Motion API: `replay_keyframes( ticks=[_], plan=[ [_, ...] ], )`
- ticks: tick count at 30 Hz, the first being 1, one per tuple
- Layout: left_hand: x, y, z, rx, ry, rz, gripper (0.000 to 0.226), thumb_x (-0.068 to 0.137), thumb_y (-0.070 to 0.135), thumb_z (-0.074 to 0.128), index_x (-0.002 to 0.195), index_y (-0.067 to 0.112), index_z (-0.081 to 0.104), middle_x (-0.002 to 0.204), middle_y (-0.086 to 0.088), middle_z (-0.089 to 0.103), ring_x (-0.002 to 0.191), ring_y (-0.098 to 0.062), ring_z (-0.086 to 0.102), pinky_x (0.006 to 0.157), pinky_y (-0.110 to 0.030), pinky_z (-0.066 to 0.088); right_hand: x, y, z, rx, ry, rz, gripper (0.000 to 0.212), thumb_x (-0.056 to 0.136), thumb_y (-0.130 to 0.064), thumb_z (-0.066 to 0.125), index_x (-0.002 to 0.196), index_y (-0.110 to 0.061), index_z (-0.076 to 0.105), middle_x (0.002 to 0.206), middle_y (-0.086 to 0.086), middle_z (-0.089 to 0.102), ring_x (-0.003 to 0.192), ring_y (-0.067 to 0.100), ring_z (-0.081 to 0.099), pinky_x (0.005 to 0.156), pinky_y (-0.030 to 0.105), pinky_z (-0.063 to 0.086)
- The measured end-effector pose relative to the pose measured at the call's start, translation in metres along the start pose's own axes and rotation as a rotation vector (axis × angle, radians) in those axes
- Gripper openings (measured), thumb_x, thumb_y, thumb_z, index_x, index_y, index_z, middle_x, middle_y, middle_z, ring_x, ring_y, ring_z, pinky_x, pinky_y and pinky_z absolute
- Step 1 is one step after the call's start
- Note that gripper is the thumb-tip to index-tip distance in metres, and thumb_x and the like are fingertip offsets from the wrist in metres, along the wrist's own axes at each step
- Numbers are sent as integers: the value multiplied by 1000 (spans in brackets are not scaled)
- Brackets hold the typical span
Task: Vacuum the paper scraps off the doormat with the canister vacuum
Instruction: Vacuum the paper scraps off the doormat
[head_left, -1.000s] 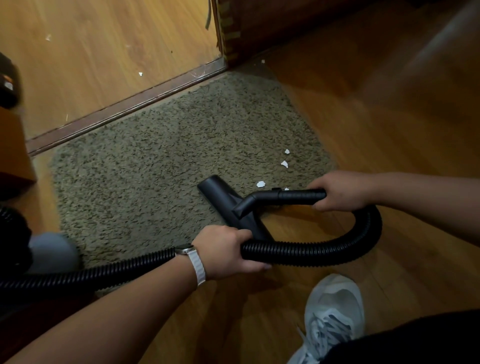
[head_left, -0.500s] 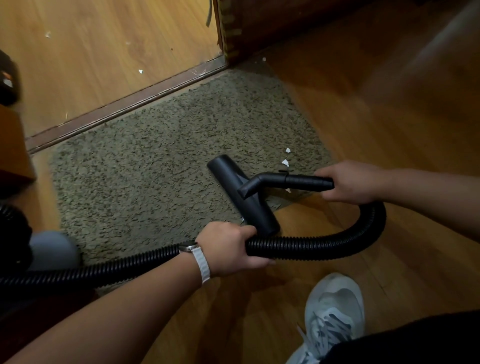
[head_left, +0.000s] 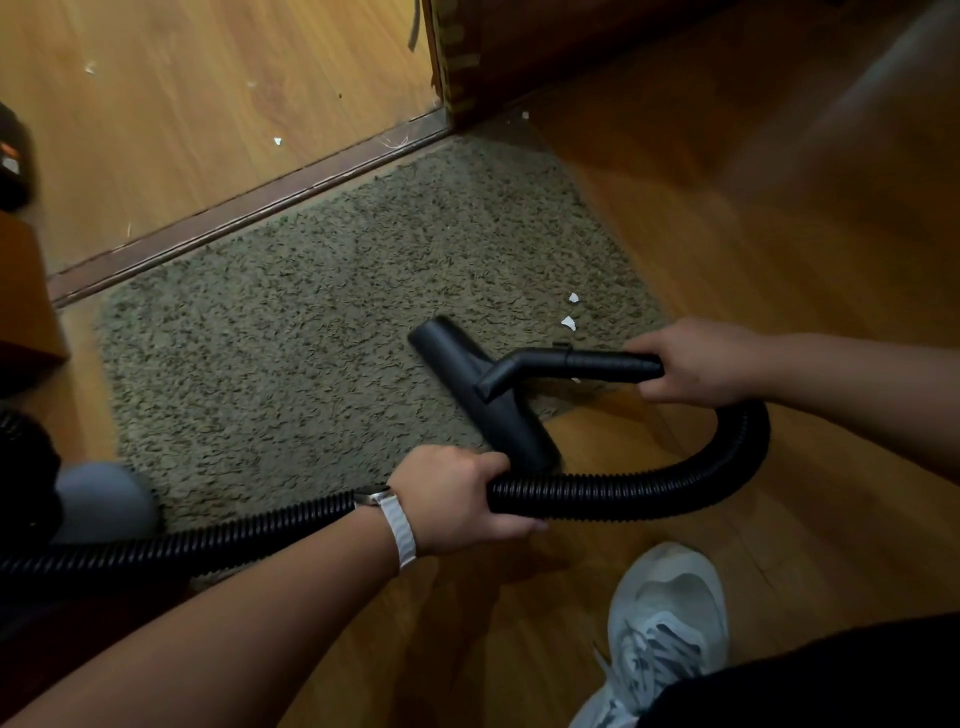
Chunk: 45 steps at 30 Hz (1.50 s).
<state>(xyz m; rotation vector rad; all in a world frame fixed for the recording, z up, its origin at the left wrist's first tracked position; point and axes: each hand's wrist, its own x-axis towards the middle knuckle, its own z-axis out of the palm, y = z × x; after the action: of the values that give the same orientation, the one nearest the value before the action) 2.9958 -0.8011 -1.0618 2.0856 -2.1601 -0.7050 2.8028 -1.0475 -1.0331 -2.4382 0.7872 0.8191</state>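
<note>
Presently, one shaggy olive-grey pile doormat (head_left: 311, 338), lying on the honey-coloured wooden plank floor (head_left: 753, 234) against a dark wooden door threshold (head_left: 249, 208).

Item: wide black plastic floor nozzle (head_left: 483, 400), resting on the mat's near right portion, its near end reaching the mat's edge.

Item: black rigid plastic wand handle (head_left: 571, 361), held by the right hand (head_left: 696, 364), fingers closed around its rear end.

Item: black ribbed flexible hose (head_left: 649, 493), looping from the handle round to the left hand (head_left: 457, 499), which is wrapped tightly about it (a pale-strapped watch (head_left: 389, 519) on that wrist); the hose runs on leftward to a grey rounded body (head_left: 104, 504) at the mat's near left corner, probably the canister, only partly in view.

Item: white torn paper scraps (head_left: 570, 322), two lying close together on the mat just beyond the handle, and a smaller fleck (head_left: 575, 380) just under the handle.

Condition of task: judged largely done. The centre and left of the mat show no scraps; the small cluster at the right edge remains. Stray white bits (head_left: 278, 141) also lie on the floor beyond the threshold, off the mat.
</note>
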Motion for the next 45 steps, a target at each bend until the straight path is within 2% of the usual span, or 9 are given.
replay_keyframes(
  ticks=[6, 12, 17, 23, 27, 31, 38, 42, 45],
  plan=[
    [0, -2, -1, 30, -7, -5, 78, 66, 92, 29, 96, 29, 64, 74, 8, 67, 69, -12, 65, 60, -28, 51, 2, -8, 4, -31, 10, -24, 18, 89, -37, 59, 107, -34, 59, 72, -7, 59, 63, 7, 55, 53, 30, 42],
    [-9, -5, -1, 37, -60, 12, 67, 70, 89, 40, 93, 29, 61, 79, 10, 65, 71, -11, 63, 58, -25, 43, 7, -25, 15, -64, -10, -94, 18, 90, -37, 58, 108, -33, 56, 73, -7, 57, 62, 7, 53, 52, 30, 38],
    [-12, -14, 0, 57, -64, -15, 78, 65, 93, 27, 95, 30, 61, 77, 9, 66, 69, -12, 63, 62, -28, 52, 10, -27, 16, 8, 70, -29, 15, 93, -39, 59, 105, -31, 56, 74, -9, 56, 63, 5, 50, 52, 29, 36],
    [-9, -11, -1, 75, -36, -22, 69, 70, 90, 34, 89, 29, 58, 72, 10, 61, 67, -12, 62, 57, -25, 45, 13, -16, 10, 39, 149, 34, 16, 93, -40, 60, 104, -30, 58, 76, -7, 59, 66, 7, 54, 50, 28, 33],
    [-10, -13, 0, 86, -47, -36, 73, 68, 92, 28, 91, 29, 56, 77, 10, 64, 71, -13, 64, 60, -26, 48, 15, -11, 18, 107, 223, 100, 21, 93, -40, 60, 110, -28, 58, 81, -3, 61, 71, 15, 57, 54, 30, 39],
    [-8, -13, -6, 80, -63, -81, 64, 73, 87, 41, 91, 28, 58, 69, 12, 56, 68, -13, 63, 58, -25, 43, 17, -4, 12, 198, 297, 180, 22, 92, -38, 61, 111, -27, 59, 82, -1, 61, 72, 17, 58, 60, 32, 48],
    [-2, -6, -8, 63, -49, -82, 64, 72, 87, 43, 90, 27, 57, 67, 12, 51, 70, -14, 63, 58, -25, 43, 9, 2, 6, 209, 212, 154, 25, 91, -40, 64, 114, -30, 61, 81, -4, 62, 70, 11, 57, 56, 30, 42],
    [2, 0, -7, 50, -38, -50, 62, 73, 87, 43, 89, 28, 57, 72, 11, 60, 70, -13, 64, 60, -25, 47, -7, 6, 4, 219, 178, 156, 29, 92, -37, 64, 120, -33, 61, 80, -7, 61, 69, 6, 55, 53, 27, 37],
    [8, 7, -6, 56, -57, -12, 61, 73, 87, 43, 89, 30, 56, 71, 12, 57, 68, -11, 62, 59, -24, 45, -21, 9, 6, 212, 117, 163, 27, 94, -35, 62, 121, -31, 59, 79, -4, 61, 66, 9, 56, 51, 27, 36]
  ],
)
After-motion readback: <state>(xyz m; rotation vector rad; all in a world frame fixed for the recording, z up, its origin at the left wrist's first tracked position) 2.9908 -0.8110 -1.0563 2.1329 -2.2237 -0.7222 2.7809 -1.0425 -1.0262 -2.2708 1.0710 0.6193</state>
